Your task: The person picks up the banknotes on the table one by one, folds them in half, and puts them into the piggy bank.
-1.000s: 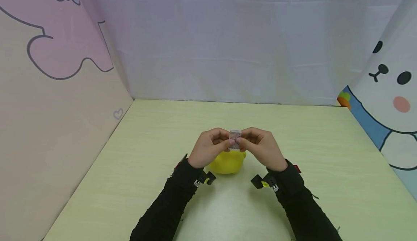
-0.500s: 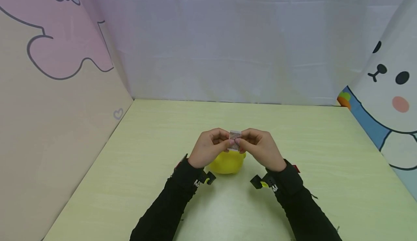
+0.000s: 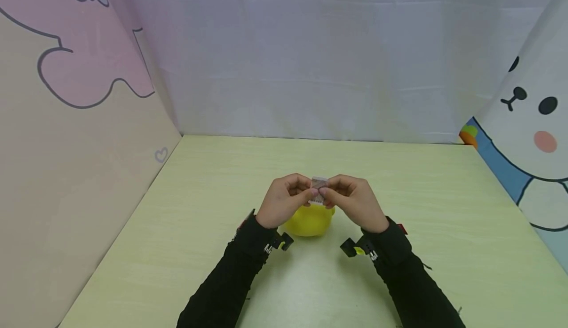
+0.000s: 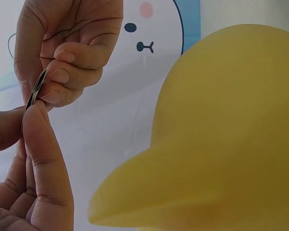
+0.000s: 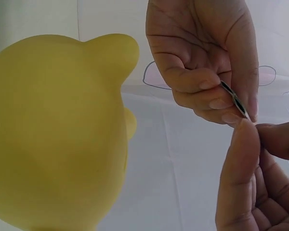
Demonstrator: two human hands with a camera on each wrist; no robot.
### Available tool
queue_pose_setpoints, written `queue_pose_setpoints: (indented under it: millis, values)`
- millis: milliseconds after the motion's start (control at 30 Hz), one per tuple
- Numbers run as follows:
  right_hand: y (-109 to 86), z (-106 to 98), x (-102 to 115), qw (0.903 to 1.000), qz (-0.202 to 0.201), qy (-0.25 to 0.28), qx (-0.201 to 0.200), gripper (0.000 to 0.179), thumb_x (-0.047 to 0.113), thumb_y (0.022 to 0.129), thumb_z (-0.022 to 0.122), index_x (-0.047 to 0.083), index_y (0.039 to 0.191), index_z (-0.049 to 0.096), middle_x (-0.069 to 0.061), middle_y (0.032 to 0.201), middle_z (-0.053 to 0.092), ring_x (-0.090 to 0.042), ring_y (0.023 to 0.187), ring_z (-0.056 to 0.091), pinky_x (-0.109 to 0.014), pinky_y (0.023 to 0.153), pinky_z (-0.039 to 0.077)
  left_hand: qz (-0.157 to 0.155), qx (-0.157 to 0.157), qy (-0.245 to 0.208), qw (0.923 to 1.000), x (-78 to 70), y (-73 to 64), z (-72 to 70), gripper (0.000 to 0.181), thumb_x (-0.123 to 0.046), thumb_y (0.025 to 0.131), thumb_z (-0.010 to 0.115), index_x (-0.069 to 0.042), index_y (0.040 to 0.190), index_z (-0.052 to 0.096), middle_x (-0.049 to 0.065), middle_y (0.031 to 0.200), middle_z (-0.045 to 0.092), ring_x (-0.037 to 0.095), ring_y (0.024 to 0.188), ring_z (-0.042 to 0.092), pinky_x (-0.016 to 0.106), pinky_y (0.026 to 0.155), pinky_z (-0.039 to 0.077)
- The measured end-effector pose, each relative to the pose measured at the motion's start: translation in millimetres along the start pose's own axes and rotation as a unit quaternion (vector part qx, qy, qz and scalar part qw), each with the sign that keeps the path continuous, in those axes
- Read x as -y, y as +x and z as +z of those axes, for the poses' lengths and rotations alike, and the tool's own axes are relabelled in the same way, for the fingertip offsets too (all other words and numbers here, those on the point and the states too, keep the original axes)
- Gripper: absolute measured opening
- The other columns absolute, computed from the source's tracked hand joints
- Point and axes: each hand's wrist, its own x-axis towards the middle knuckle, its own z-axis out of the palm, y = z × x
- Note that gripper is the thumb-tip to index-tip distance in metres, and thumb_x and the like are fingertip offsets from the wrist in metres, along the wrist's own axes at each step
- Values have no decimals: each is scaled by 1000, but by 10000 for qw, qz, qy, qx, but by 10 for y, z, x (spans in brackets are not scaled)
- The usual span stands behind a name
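Note:
In the head view a small, flat piece of printed paper (image 3: 319,184), greyish and pinkish, is held up over the middle of the table. My left hand (image 3: 284,197) pinches its left side between thumb and fingers. The right side is pinched the same way by my right hand (image 3: 357,197), and the thumbs nearly meet. Seen edge-on in both wrist views, the paper (image 4: 37,86) looks folded, with a narrow gap between layers. Just below the hands is a smooth yellow rounded figure (image 3: 308,222), partly hidden; the right wrist view shows ear-like bumps on this figure (image 5: 58,130).
The pale yellow-green table (image 3: 213,185) stretches around the hands. A white sheet (image 3: 310,61) stands behind it. Printed cartoon panels flank the table, a pink shape (image 3: 97,61) on the left and a white bear (image 3: 528,130) on the right.
The paper has shifted very slightly left and tilted a little. The right hand has moved a touch leftward with it. Both hands keep their pinch, and the yellow figure stays put.

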Motion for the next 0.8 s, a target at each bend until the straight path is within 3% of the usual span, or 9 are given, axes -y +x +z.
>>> queue_pose_setpoints:
  millis: [533, 800]
  values:
    - [15, -51, -4, 9999, -20, -118, -124, 12, 4, 93, 64, -6, 99, 68, -21, 84, 68, -9, 66, 65, -32, 66, 61, 158, -137, -176, 9996, 26, 18, -81, 17, -11, 97, 61, 1, 108, 66, 20, 96, 66, 9, 77, 63, 26, 78, 58]
    - [19, -69, -20, 9999, -38, -42, -141, 12, 5, 94, 64, -5, 99, 69, -17, 83, 68, -10, 67, 66, -31, 66, 60, -70, -58, -351, 9993, 48, 39, -97, 18, -11, 97, 61, 2, 108, 67, 13, 93, 67, 9, 80, 65, 26, 80, 59]
